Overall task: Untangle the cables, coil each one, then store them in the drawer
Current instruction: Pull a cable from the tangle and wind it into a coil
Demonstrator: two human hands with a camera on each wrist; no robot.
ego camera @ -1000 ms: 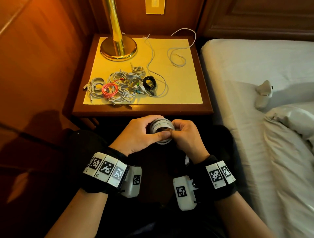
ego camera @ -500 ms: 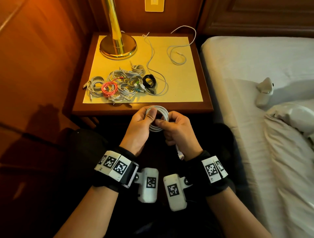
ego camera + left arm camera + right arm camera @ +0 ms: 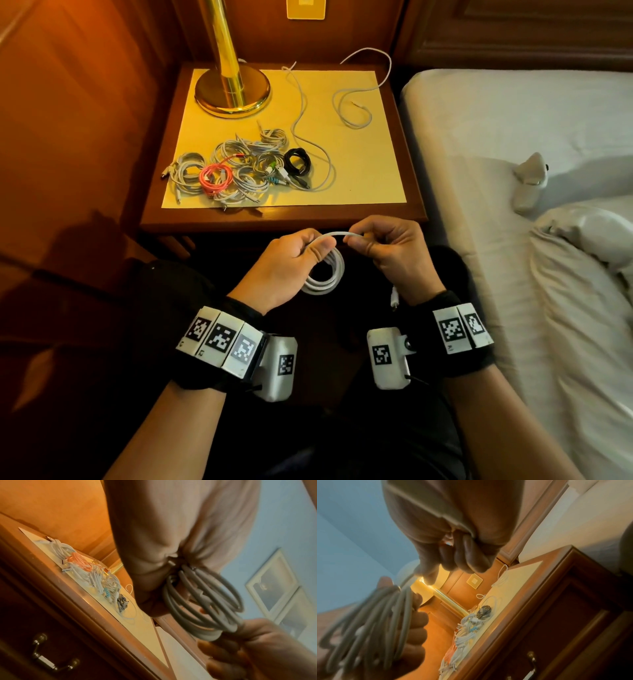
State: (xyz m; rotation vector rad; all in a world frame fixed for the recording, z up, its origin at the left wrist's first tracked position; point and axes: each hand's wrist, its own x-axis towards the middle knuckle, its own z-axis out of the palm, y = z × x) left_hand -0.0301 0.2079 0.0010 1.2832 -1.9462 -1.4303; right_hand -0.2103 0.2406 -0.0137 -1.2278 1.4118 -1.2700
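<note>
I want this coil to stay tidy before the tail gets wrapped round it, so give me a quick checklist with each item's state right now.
1. Left hand grips the white coiled cable: ok.
2. Right hand pinches the cable's free tail, a short span between the hands: ok.
3. Loops bunched together in the grip, none slipped free: ok.
4. Plug end dangling clear below the right wrist: ok.
5. Wooden nightstand drawer, brass handle, open for storing: not ok, it looks closed.
6. Remaining loose white cable on the nightstand coiled: not ok.
</note>
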